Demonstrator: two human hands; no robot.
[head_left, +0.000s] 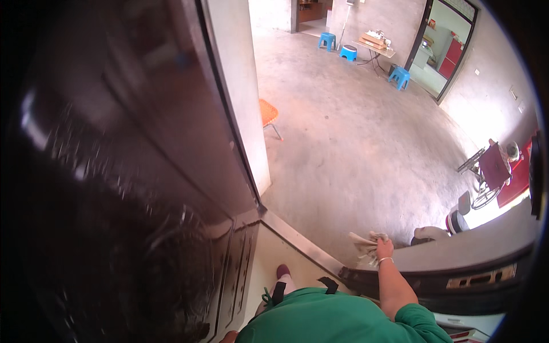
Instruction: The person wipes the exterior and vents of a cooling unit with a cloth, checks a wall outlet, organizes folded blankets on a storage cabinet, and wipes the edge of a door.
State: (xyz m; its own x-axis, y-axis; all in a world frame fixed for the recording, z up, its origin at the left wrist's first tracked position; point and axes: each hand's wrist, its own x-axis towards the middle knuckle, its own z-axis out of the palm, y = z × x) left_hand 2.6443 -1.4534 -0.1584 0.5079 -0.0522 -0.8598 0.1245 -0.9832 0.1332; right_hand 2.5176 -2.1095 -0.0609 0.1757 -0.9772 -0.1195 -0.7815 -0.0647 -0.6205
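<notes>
My right hand is closed around a crumpled beige rag, whose loose folds hang out past the fingers. A light band circles that wrist. The arm reaches forward beside the dark edge of a door leaf or frame with a metal lock plate. Of my left hand only a sliver of skin shows at the lower edge, and its fingers are hidden. It is nearest to a large dark brown door panel on the left, which has shiny streaks on its surface.
A threshold crosses in front of my foot. Beyond it lies a concrete floor with an orange seat, blue stools and a small loaded table. A wheelchair stands at the right.
</notes>
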